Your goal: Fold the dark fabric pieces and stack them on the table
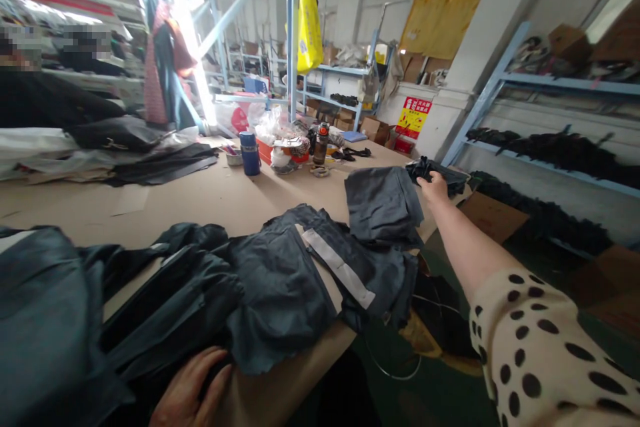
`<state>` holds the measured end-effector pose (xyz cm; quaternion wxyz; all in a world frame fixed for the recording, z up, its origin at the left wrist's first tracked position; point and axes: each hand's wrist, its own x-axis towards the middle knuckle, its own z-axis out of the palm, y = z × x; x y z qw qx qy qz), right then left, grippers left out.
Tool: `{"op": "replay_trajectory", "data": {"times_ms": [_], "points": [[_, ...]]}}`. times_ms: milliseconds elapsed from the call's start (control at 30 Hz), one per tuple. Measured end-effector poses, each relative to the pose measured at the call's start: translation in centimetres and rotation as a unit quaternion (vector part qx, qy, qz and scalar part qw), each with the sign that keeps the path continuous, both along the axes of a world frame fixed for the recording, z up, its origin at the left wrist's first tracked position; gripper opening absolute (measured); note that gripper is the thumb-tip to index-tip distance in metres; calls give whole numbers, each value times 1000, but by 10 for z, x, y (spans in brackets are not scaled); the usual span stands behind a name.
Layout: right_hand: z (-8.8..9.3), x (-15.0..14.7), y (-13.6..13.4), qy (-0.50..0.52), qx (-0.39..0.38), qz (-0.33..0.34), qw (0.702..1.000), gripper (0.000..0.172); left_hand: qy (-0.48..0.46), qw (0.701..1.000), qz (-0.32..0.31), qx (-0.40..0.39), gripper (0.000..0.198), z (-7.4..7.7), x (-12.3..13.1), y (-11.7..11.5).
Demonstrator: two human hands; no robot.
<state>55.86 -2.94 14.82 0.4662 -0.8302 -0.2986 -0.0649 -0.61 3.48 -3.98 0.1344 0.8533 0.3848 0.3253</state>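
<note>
My right hand (435, 187) is stretched out to the far right corner of the table. Its fingers are closed on the edge of a bunched dark fabric bundle (453, 180). Close to me, my left hand (187, 390) rests at the table's front edge, thumb and finger apart, beside dark fabric pieces (185, 307). In the middle lies a pile of dark grey cut fabric (280, 280) with a pale strip (340, 267) across it. A folded dark fabric piece (383, 203) lies between that pile and my right hand.
On the brown tabletop (175, 203) stand a blue flask (250, 153), a brown bottle (321, 145) and an orange box (265, 150) with plastic bags. Blue shelving (560, 83) with dark bundles runs along the right. A cardboard box (493, 213) sits below the table's corner. People are at the far left.
</note>
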Motion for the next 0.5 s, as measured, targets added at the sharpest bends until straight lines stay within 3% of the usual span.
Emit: {"op": "replay_trajectory", "data": {"times_ms": [67, 133, 233, 300, 400, 500], "points": [[-11, -19, 6, -33, -40, 16, 999, 36, 5, 1000, 2, 10, 33, 6, 2, -3], [-30, -58, 13, -73, -85, 108, 988, 36, 14, 1000, -3, 17, 33, 6, 2, -4], [-65, -138, 13, -140, -153, 270, 940, 25, 20, 999, -16, 42, 32, 3, 1, -4], [-86, -187, 6, -172, -196, 339, 904, 30, 14, 997, -23, 79, 32, 2, 2, -4], [-107, -227, -7, -228, -293, 347, 861, 42, 6, 991, -25, 131, 32, 3, 4, -5], [-117, -226, -10, -221, -334, 315, 861, 30, 8, 989, -29, 144, 31, 5, 6, -6]]}}
